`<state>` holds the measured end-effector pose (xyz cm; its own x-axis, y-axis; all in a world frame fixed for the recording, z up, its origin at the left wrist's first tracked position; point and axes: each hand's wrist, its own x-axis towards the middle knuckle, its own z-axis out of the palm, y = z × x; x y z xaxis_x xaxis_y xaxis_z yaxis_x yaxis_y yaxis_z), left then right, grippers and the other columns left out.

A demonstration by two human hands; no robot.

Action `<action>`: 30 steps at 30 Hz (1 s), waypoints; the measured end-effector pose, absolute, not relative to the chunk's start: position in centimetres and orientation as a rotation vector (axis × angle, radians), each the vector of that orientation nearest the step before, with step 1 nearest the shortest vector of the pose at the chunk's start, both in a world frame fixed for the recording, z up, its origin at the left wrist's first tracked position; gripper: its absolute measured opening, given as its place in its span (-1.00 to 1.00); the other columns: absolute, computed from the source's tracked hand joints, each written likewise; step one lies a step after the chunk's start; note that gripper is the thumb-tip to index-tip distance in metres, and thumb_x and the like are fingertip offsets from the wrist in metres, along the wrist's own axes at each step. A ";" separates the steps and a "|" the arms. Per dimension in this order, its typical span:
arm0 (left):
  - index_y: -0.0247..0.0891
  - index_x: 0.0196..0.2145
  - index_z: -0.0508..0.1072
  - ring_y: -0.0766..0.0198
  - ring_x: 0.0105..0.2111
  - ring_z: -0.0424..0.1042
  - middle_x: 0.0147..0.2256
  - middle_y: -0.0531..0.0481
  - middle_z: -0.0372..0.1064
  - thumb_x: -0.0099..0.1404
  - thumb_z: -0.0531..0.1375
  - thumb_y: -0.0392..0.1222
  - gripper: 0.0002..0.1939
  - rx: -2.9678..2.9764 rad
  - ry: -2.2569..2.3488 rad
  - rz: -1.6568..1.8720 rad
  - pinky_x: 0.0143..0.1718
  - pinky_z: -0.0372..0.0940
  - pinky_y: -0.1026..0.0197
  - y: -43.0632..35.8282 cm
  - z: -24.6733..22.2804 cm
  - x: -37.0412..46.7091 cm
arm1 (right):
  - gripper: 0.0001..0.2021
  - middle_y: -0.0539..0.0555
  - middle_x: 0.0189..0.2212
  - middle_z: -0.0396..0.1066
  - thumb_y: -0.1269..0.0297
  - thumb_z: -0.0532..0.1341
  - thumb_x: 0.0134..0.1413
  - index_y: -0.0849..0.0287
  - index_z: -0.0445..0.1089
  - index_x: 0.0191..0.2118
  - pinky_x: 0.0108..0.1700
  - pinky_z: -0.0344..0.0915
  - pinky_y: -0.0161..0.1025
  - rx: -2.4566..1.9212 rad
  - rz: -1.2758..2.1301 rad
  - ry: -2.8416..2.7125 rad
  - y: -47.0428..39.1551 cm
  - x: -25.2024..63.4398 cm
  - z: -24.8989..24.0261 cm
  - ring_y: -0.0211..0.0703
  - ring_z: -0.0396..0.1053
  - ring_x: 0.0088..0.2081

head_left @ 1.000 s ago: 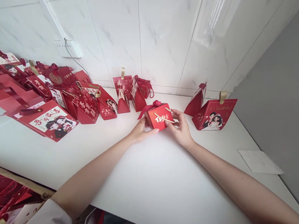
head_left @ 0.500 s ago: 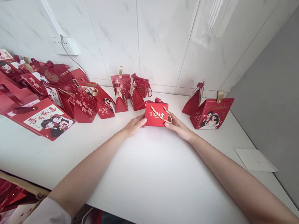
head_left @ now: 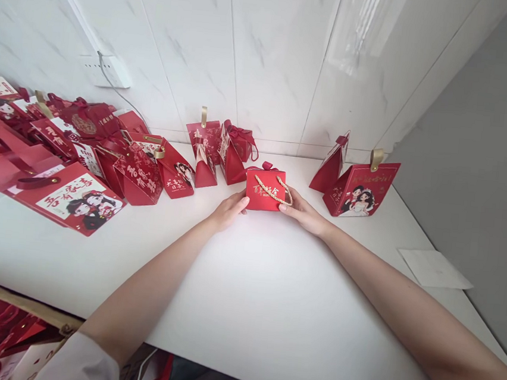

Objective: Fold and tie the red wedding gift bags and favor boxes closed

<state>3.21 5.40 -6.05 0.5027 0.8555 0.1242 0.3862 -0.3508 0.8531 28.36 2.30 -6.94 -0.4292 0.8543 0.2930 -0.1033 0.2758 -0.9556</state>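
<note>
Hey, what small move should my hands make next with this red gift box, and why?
I'd probably ease the right hand away first while the left hand steadies the red gift box. Both hands hold its sides, and the gold rope handle droops across its front and seems to reach the right hand, so a quick release might tug the box askew.

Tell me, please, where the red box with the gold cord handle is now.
In the head view, the red box is near the middle, held between the left hand and the right hand, in front of the tiled wall.
</note>
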 end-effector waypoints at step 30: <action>-0.25 0.16 0.27 0.03 -0.05 0.42 -0.01 -0.20 0.40 0.05 0.37 -0.01 -0.25 1.925 0.801 0.624 -0.02 0.34 -0.04 5.0 -5.0 2.9 | 0.02 0.15 0.29 0.04 0.18 0.44 -0.11 -0.04 -0.19 0.38 0.27 0.09 0.12 -0.749 1.202 -1.831 1.9 28.6 -7.1 0.12 0.10 0.25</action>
<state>2.93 4.97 -4.96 0.6586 0.7465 0.0950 0.2751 -0.3563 0.8929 28.64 1.92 -7.08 -0.5018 0.8111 0.3005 0.0473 0.3726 -0.9268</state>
